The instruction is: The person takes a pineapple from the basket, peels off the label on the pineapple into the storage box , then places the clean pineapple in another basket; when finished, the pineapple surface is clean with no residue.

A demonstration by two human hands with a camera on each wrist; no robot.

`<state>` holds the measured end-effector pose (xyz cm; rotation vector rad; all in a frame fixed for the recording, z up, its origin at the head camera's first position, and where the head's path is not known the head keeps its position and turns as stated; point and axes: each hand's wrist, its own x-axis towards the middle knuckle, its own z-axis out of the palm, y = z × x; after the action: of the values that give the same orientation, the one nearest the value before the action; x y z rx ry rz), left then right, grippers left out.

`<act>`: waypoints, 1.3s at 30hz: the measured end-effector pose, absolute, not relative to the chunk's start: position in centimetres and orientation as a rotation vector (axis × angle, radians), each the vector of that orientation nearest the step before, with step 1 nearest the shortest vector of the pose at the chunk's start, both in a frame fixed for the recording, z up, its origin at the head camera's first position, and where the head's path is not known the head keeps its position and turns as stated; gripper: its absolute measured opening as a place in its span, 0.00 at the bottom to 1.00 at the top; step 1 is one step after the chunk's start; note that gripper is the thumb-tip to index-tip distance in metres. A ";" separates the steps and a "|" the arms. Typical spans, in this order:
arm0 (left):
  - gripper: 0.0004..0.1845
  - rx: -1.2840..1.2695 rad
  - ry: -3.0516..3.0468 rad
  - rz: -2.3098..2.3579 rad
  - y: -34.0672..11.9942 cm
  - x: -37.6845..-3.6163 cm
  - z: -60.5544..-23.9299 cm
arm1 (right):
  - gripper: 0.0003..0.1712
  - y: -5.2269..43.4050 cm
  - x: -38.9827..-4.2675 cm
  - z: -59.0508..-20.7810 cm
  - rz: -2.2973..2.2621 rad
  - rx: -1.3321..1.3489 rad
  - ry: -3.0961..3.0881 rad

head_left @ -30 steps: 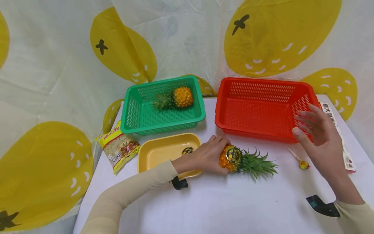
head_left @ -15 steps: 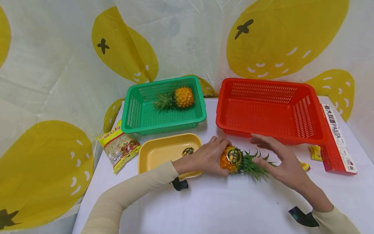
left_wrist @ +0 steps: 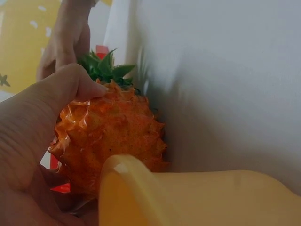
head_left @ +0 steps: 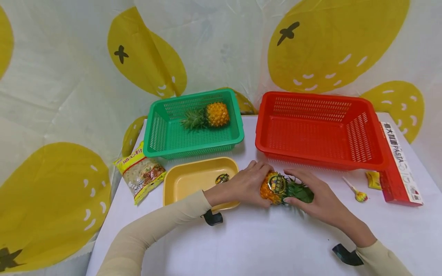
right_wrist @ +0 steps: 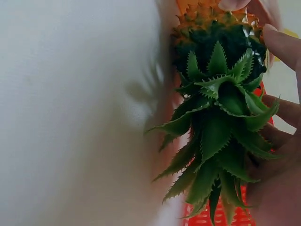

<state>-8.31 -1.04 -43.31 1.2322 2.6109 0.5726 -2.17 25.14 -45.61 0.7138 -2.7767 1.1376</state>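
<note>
A small orange pineapple point(head_left: 267, 194) with a round black-and-gold label point(head_left: 277, 184) lies on its side on the white table, crown toward the right. My left hand point(head_left: 246, 182) grips the fruit's body from the left, the thumb on its near side. My right hand point(head_left: 326, 197) curls round the crown from the right, thumb near, fingers on the far side. In the right wrist view the green leafy crown point(right_wrist: 221, 127) runs along my palm, the thumb tip right at its base. My left palm is largely hidden behind the fruit in the left wrist view.
A yellow tray point(head_left: 186, 180) sits under my left wrist. Behind stand a green basket point(head_left: 193, 147) holding another pineapple point(head_left: 217, 114) and a red basket point(head_left: 310, 155). A food packet point(head_left: 141, 174) lies left; a lollipop point(head_left: 360, 196), yellow wrapper point(head_left: 373, 180) and pasta box point(head_left: 400, 168) lie right.
My right hand has come from beside the red basket, leftward and down, to the pineapple's crown and closed round it. My left hand has kept its grip on the body.
</note>
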 end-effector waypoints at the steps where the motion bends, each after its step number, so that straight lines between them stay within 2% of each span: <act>1: 0.43 1.234 2.609 0.571 -1.0 -8.3 -43.3 | 0.49 25.2 -2.3 -45.7 1.142 0.727 -2.782; 9: 0.43 1.212 2.549 0.615 -0.9 -8.3 -42.8 | 0.49 25.4 -2.4 -46.7 1.155 0.751 -2.864; 20: 0.49 1.198 2.494 0.695 -1.1 -8.5 -41.3 | 0.50 25.5 -2.3 -47.5 1.142 0.752 -2.829; 23: 0.44 1.198 2.496 0.744 -1.0 -8.6 -40.8 | 0.50 25.4 -2.3 -47.6 1.157 0.741 -2.839; 31: 0.21 1.203 2.517 0.785 -0.5 -8.7 -40.1 | 0.50 25.3 -2.3 -47.6 1.179 0.714 -2.864; 39: 0.15 1.221 2.557 0.736 0.3 -8.7 -40.1 | 0.50 25.3 -2.3 -47.7 1.173 0.729 -2.847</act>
<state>-8.70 0.29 -40.12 1.2208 2.5569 0.7360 -2.34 25.27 -47.68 0.7287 -2.8469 1.1732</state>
